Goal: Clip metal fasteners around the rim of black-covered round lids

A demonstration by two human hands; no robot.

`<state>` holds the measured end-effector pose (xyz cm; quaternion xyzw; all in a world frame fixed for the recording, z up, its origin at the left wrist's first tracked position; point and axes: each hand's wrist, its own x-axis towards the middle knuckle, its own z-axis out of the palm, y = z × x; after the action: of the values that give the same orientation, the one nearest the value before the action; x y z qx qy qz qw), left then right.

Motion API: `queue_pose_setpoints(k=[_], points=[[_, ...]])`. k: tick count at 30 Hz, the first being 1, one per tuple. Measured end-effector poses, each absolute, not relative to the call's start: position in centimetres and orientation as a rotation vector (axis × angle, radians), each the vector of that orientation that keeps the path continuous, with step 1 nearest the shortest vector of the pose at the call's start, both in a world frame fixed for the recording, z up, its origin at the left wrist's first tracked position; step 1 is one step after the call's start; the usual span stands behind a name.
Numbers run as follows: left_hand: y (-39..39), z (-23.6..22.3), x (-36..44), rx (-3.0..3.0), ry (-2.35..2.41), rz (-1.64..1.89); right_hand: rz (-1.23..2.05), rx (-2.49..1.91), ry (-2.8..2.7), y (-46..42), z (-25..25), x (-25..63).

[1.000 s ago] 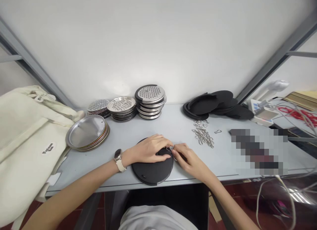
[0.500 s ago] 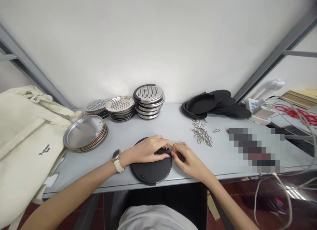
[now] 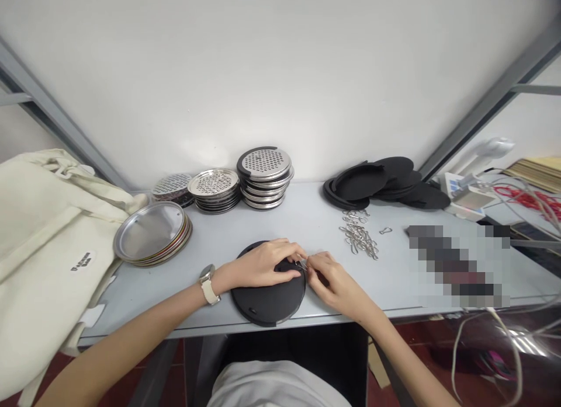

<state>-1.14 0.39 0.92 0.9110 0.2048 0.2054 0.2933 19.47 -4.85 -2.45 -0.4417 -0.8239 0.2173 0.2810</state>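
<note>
A black round plate (image 3: pixel 274 305) lies flat near the table's front edge, with a small slot near its lower left rim. Across its upper half rests my left hand (image 3: pixel 267 264), fingers and thumb curled on the plate near its right rim. At that rim, my right hand (image 3: pixel 331 278) pinches a small metal snap clip (image 3: pixel 301 265) between thumb and fingers. The clip touches the plate's edge, and fingers partly hide it. Loose metal clips (image 3: pixel 362 239) lie in a heap behind my right hand, with a single clip (image 3: pixel 385 230) apart to the right.
Stacks of perforated metal discs (image 3: pixel 214 184) and taller rimmed discs (image 3: pixel 266 163) stand along the wall. Plain metal discs (image 3: pixel 149 232) are piled at left beside a cream bag (image 3: pixel 48 249). Black covers (image 3: pixel 362 182) lie back right. A blurred dark object (image 3: pixel 456 261) and cables are at right.
The view has shifted slightly. Both hands stay at the plate's right rim, and the right hand has edged a little outward with the clip.
</note>
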Motion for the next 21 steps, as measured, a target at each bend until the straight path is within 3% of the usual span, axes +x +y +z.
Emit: queue_pose_setpoints(k=[21], points=[[0.17, 0.71, -1.07, 2.398, 0.609, 0.593, 0.611, -1.183, -2.234, -4.75, -2.29, 19.24]])
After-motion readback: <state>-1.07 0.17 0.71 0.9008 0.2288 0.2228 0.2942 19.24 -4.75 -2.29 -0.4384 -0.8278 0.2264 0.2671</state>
